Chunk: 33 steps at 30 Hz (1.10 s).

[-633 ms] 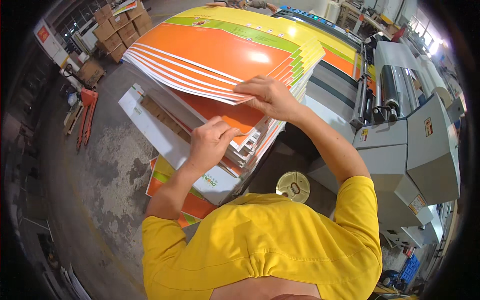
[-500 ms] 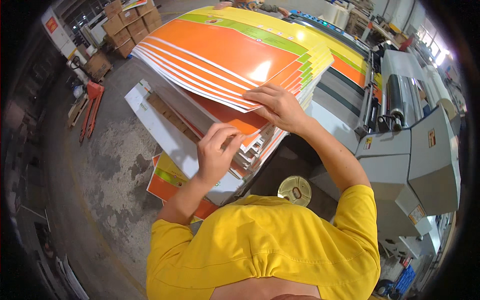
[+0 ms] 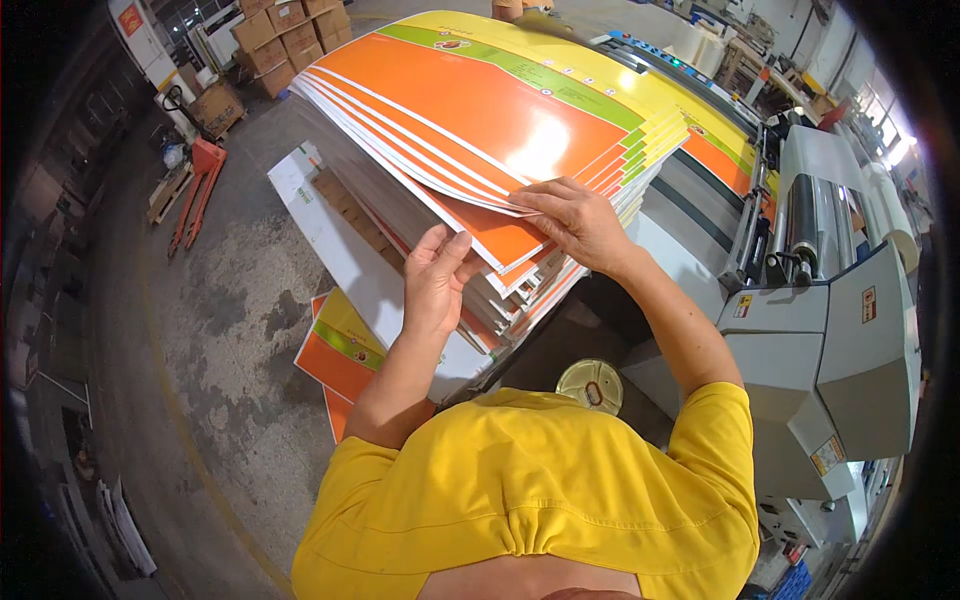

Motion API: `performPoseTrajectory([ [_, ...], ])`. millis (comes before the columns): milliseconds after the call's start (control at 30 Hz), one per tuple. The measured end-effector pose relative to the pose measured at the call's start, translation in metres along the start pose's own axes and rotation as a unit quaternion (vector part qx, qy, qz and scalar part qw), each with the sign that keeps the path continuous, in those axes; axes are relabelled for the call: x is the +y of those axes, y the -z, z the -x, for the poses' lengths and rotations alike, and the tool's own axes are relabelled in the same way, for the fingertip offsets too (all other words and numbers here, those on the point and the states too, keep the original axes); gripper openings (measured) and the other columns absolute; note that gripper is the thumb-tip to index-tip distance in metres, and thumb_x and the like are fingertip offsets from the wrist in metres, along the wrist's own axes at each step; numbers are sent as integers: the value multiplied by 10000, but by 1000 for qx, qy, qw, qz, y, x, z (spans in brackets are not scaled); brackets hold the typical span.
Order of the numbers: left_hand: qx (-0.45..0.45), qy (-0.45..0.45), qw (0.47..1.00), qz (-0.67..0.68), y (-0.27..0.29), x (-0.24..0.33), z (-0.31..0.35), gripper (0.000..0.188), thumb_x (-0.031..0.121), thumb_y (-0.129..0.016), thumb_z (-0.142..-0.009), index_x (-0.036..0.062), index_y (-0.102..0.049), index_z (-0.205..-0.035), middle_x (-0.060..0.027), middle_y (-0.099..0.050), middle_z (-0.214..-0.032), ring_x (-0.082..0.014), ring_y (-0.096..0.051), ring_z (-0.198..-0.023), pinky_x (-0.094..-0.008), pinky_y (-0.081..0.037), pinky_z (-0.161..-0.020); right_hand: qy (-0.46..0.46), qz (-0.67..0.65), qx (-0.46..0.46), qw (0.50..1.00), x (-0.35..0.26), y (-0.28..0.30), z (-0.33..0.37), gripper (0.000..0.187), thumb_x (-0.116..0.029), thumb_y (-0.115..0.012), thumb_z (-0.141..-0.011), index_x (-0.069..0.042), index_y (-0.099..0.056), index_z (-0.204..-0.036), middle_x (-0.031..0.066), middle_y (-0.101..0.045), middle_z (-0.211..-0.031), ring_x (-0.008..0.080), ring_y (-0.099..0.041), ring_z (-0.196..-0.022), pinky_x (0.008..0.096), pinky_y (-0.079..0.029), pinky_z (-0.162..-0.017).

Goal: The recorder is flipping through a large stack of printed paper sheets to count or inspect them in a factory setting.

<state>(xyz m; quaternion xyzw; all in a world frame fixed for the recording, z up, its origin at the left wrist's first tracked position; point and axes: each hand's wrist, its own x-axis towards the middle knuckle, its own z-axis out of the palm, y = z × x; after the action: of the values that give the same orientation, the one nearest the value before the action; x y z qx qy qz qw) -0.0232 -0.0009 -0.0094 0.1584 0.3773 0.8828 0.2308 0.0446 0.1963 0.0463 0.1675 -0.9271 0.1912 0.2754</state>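
A tall stack of large printed sheets, orange, green and yellow (image 3: pixel 480 100), stands in front of me. My right hand (image 3: pixel 580 222) pinches the near corner of the upper sheets, which bow up a little. Beneath that corner lies another orange sheet (image 3: pixel 495 232) with a white edge, its corner flat on the stack. My left hand (image 3: pixel 435 280) is at this sheet's left edge, palm up, fingers loosely curled and apart; I see nothing held in it. The thumb is close against the edge.
To the right is a grey machine (image 3: pixel 770 340) with rollers (image 3: pixel 805 215), printed sheets running into it. A round tin lid (image 3: pixel 590 387) lies below the stack. More sheets (image 3: pixel 345 345) lie low at left. A red pallet jack (image 3: pixel 200 185) and cardboard boxes (image 3: pixel 285 35) stand farther off.
My left hand has turned palm up and moved off the lower sheet's corner, which now shows uncovered. My right hand keeps its pinch. The whole view has shifted slightly.
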Motion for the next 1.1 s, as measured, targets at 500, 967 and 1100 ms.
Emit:
performPoseTrajectory([
  [500,2,-26,998,-59,8,-11,-5,221,187,-580,-902,9,-528,-1022,-50,-614,-885,-101,-614,-746,-248,-531,-607,76,-34,-5,997,-33,-1,0,252,-139,-676,-772,-49,-653,-1006,100,-646,-930,263,-610,-818,344,-496,-697],
  [967,87,-48,993,-67,-22,-2,12,494,138,-577,-886,5,-328,-1292,-79,-559,-1002,-135,-591,-878,-300,-558,-682,43,37,115,992,-6,-11,6,292,-111,-667,-756,-35,-632,-1035,120,-618,-1037,297,-578,-948,361,-489,-787],
  [1100,107,-103,979,-138,-17,-11,11,407,163,-576,-899,-10,-409,-1228,-49,-556,-913,-114,-577,-845,-271,-529,-669,-155,-196,140,958,4,-10,-8,289,-264,-570,-877,-20,-648,-1012,127,-644,-906,256,-606,-868,334,-470,-808],
])
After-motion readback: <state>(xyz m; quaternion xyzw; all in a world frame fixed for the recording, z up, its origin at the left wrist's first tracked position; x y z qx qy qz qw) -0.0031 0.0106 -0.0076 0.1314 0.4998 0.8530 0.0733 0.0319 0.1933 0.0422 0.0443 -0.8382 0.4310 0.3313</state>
